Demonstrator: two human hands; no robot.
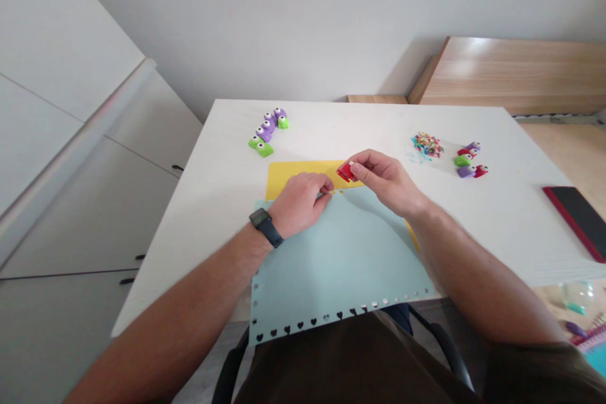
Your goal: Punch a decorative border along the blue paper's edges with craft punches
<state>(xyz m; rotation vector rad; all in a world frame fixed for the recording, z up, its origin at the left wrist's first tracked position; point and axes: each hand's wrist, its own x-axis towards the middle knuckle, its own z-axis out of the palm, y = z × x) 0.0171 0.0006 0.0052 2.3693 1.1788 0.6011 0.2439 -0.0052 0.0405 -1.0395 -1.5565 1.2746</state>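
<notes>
A light blue sheet of paper (331, 265) hangs over the table's near edge, with heart and other small shapes punched along its borders. Fingers of my left hand (305, 196), which wears a black watch (265, 225) at the wrist, pinch its far edge. My right hand (386, 180) grips a red paper punch (346, 171) just above that edge, apart from the paper. Beneath the blue sheet lies a yellow sheet (288, 178), showing at the back and in a strip at the right.
Several purple and green punches (264, 132) stand at the back left. Toward the right are a heap of coloured paper bits (427, 145) and another group of punches (468, 161). A black and red flat object (578, 218) rests at the table's (189, 214) right edge.
</notes>
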